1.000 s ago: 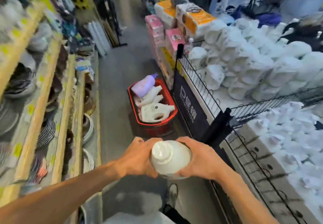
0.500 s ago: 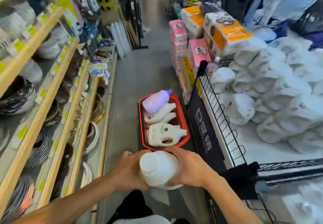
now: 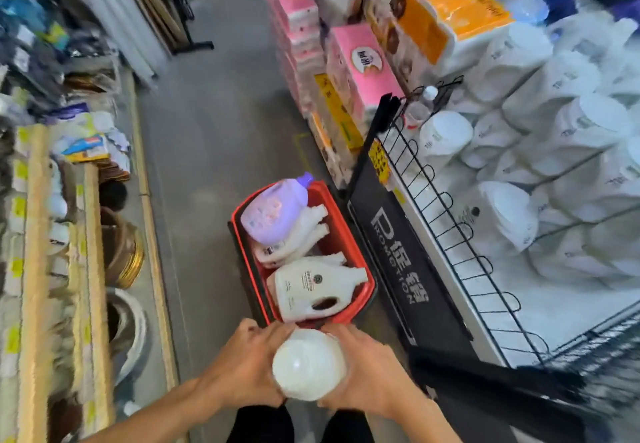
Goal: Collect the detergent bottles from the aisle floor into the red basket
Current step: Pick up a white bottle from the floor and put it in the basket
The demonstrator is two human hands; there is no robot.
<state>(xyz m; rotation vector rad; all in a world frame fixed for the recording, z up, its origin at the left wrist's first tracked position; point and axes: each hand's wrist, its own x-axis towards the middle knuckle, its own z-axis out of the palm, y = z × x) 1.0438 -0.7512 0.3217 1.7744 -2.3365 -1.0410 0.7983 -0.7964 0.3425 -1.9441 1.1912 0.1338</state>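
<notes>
A white detergent bottle (image 3: 308,364) is held between both hands, cap toward the camera, just in front of the near rim of the red basket (image 3: 363,259). My left hand (image 3: 242,370) grips its left side and my right hand (image 3: 363,371) grips its right side. The basket stands on the aisle floor and holds a lilac bottle (image 3: 275,212) at its far end, white bottles (image 3: 294,235) beneath it, and a large white handled bottle (image 3: 311,287) lying at its near end.
A black wire promotion bin (image 3: 415,262) full of white bags stands right beside the basket. Stacked pink and orange tissue packs (image 3: 360,72) lie beyond it. Wooden shelves (image 3: 34,269) with dishware line the left. Grey aisle floor (image 3: 214,131) stretches ahead.
I have walked closer to the basket with the white bottle still held in both hands. The basket now lies just past my hands and looks larger in view.
</notes>
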